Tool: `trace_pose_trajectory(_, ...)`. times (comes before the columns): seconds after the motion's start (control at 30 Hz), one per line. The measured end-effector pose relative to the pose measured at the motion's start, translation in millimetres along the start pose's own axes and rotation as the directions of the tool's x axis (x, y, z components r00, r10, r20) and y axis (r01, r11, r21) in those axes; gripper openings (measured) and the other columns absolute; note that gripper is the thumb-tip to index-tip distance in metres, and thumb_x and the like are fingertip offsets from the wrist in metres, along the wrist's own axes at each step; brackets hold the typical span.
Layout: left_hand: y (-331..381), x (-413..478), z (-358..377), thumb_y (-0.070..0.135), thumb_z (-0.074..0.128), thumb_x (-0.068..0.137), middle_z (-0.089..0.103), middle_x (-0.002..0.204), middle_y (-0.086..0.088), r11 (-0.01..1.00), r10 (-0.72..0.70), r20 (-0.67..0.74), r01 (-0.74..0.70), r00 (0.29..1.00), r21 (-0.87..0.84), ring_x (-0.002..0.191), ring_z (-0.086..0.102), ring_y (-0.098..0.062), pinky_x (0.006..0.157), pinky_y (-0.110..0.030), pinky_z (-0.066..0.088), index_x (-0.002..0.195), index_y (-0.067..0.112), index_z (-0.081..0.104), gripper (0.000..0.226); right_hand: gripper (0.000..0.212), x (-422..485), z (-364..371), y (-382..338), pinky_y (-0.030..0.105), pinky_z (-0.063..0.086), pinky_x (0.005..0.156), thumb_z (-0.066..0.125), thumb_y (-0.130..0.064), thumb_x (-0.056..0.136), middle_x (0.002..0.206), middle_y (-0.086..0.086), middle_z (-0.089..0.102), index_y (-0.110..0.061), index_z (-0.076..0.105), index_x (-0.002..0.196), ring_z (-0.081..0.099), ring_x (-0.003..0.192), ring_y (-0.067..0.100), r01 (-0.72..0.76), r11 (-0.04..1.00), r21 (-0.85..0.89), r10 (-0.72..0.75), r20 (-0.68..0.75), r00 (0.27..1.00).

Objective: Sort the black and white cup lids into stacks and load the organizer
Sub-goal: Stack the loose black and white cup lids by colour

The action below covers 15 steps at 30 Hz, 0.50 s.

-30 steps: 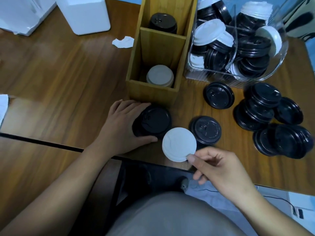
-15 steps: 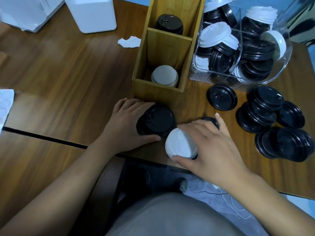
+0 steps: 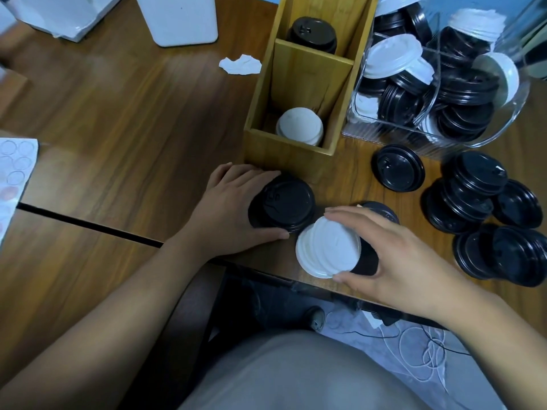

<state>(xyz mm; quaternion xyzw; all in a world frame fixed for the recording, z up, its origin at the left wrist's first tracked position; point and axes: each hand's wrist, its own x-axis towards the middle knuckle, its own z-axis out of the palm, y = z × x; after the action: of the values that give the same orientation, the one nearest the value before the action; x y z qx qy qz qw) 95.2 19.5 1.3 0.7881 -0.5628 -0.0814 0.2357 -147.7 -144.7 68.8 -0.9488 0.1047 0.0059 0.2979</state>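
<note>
A stack of black lids [image 3: 284, 202] is gripped by the left hand [image 3: 231, 205] on the bench [image 3: 118, 113], just in front of the wooden organizer [image 3: 284, 155]. Raised marks on its top lid are too blurred to be read. A white stack [image 3: 299, 125] is seen in the organizer's near compartment and a black stack [image 3: 312, 32] in the far one. White domed lids [image 3: 328, 247], slightly offset, are pinched between thumb and fingers of the right hand [image 3: 396, 250] at the bench's near edge. Loose black lids [image 3: 470, 187] are piled further right.
</note>
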Motion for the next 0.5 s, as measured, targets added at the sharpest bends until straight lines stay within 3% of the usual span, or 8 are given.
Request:
trace_pose_trajectory(0.1,0.2,0.2,-0.6,0.087,0.06,0.071,0.057,0.141,0.009,1.0,0.005,-0.008,-0.005,1.0,-0.012,0.138,0.042,-0.014,0.122,-0.046,0.021,0.148,0.028,0.046,0.097,0.083,5.0,6.7,0.0,0.029,0.018,0.125,0.086,-0.037,0.077,0.152,-0.012,0.045,-0.022,0.046,0.149,0.039,0.142,0.001,0.04,0.998,-0.046,-0.037,0.069,0.997)
trace_pose_trajectory(0.23,0.5,0.1,-0.5,0.086,0.06,0.071,0.056,0.142,0.009,1.0,0.001,-0.004,-0.001,1.0,-0.02,0.138,0.042,-0.014,0.122,-0.046,0.021,0.148,0.028,0.045,0.098,0.081,10.9,8.5,0.1,0.025,0.04,0.112,0.082,-0.033,0.08,0.154,-0.015,0.035,-0.025,0.044,0.151,0.04,0.14,0.004,0.072,0.991,-0.111,-0.056,0.141,0.988)
trace_pose_trajectory(0.33,-1.0,-0.3,-1.0,0.083,0.063,0.071,0.055,0.143,0.007,0.998,-0.015,-0.015,0.014,1.0,-0.062,0.138,0.043,-0.015,0.121,-0.048,0.024,0.149,0.027,0.044,0.098,0.083,14.3,10.2,2.8,0.032,0.046,0.107,0.082,-0.032,0.08,0.15,-0.014,0.037,-0.026,0.042,0.152,0.042,0.137,0.007,0.081,0.987,-0.139,-0.059,0.154,0.986)
trace_pose_trajectory(0.43,-2.3,-0.7,-1.3,0.08,0.065,0.071,0.055,0.142,0.007,0.996,-0.031,-0.02,0.029,0.999,-0.087,0.138,0.041,-0.015,0.12,-0.05,0.026,0.148,0.025,0.045,0.098,0.084,16.8,10.1,6.6,0.034,0.037,0.117,0.081,-0.036,0.082,0.153,-0.015,0.037,-0.028,0.039,0.154,0.039,0.14,0.006,0.08,0.985,-0.155,-0.054,0.167,0.984)
trace_pose_trajectory(0.5,-2.5,-0.7,-0.7,0.08,0.066,0.071,0.056,0.141,0.007,0.996,-0.03,-0.022,0.028,0.999,-0.083,0.139,0.041,-0.016,0.119,-0.05,0.028,0.147,0.025,0.046,0.096,0.084,17.9,8.7,7.5,0.028,0.016,0.126,0.08,-0.039,0.083,0.156,-0.017,0.036,-0.03,0.037,0.155,0.033,0.143,-0.001,0.105,0.973,-0.204,-0.068,0.183,0.981)
